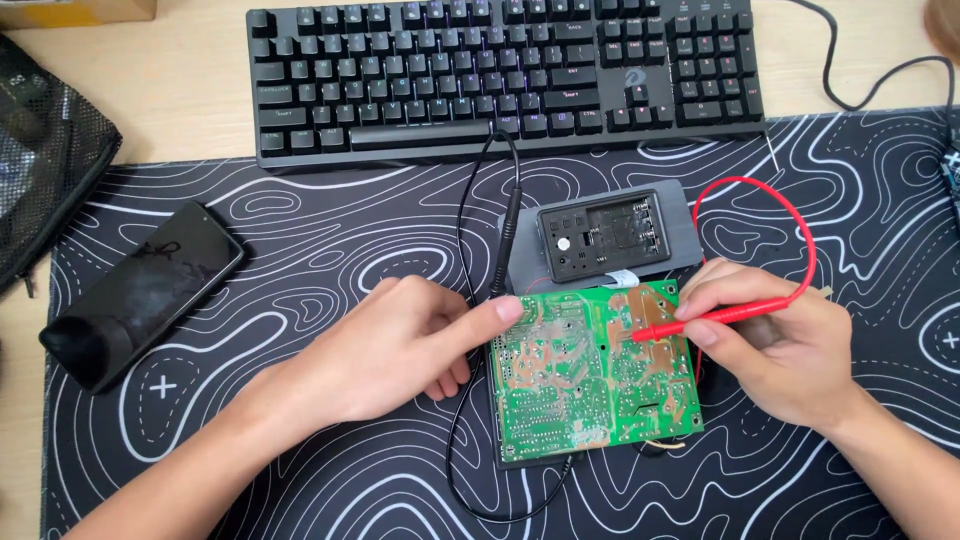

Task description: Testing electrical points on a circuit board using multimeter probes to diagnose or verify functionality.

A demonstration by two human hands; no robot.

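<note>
A green circuit board (560, 385) lies solder side up on the patterned black desk mat (330, 240). My left hand (400, 350) rests at the board's left edge, its forefinger tip touching the upper left corner. The fingers are apart and hold nothing. My right hand (770, 345) pinches a red test probe (700, 320) like a pen, its tip touching the board's upper right area. A red lead (790, 215) loops up from the probe. A black test probe (505, 240) lies loose beside a grey meter case (600, 240) just behind the board.
A black keyboard (500, 70) stands at the back. A black phone (140, 295) lies at the left of the mat. A black mesh pouch (40, 150) sits at the far left. The black lead (470, 460) trails under my left hand toward the front.
</note>
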